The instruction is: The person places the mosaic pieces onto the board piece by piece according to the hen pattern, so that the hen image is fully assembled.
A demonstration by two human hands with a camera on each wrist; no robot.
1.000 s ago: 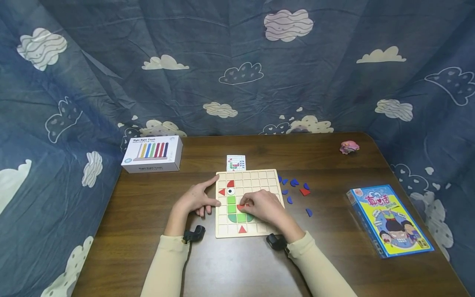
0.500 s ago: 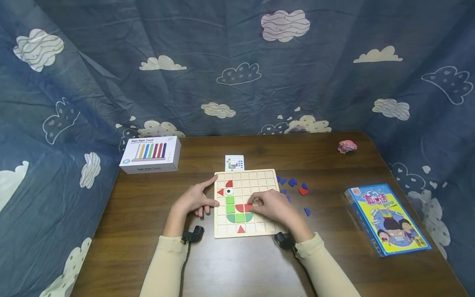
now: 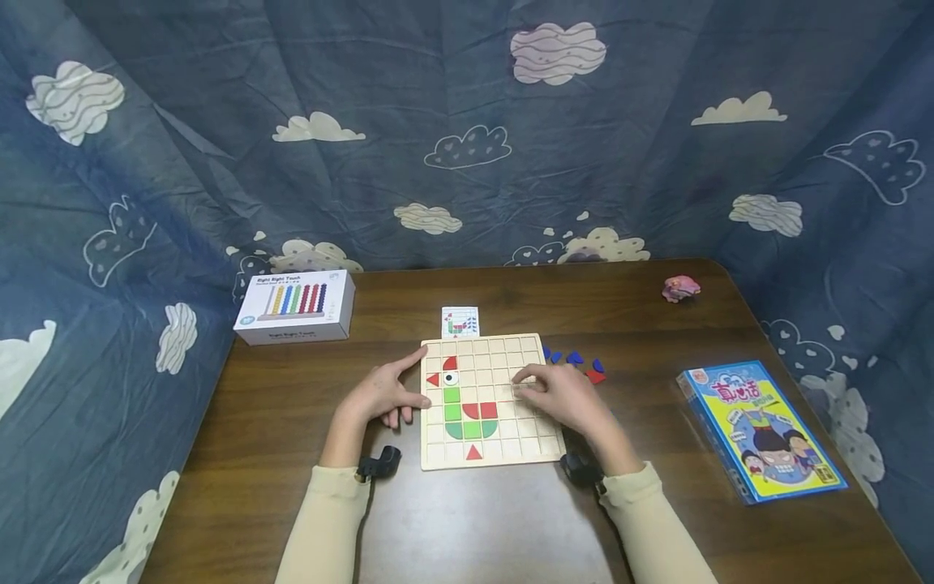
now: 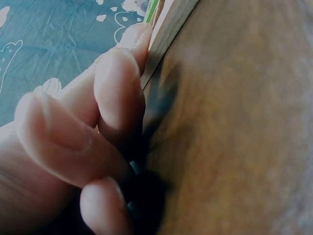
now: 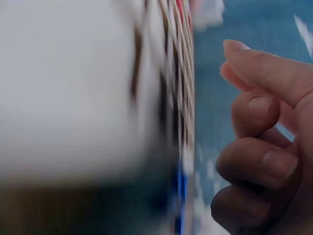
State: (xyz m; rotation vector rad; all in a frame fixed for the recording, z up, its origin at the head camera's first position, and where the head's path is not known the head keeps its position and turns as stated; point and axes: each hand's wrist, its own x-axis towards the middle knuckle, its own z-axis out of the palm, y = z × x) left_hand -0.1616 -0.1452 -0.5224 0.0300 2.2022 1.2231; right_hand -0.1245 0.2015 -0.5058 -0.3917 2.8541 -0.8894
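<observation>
A pale wooden grid board (image 3: 503,454) lies on the table with flat pieces forming a bird-like figure. Its red square (image 3: 488,410) sits beside a red quarter-round (image 3: 471,411), above a green bottom row. My left hand (image 3: 381,392) touches the board's left edge with thumb and forefinger spread; the other fingers are bent under. Above the board's right part is my right hand (image 3: 563,392), fingers loosely curled, with nothing visible between thumb and forefinger. In the right wrist view, that right hand (image 5: 269,132) appears raised off the board.
A small pattern card (image 3: 460,321) lies behind the board. Several blue pieces (image 3: 575,358) and a red piece (image 3: 595,377) lie to its right. A white box (image 3: 295,308) stands back left, a yellow-blue box (image 3: 762,430) right, and a pink figurine (image 3: 681,289) back right.
My right hand has let go of the red square in its cell beside the red quarter-round and moved right toward the loose pieces. The left hand stays at the board's edge.
</observation>
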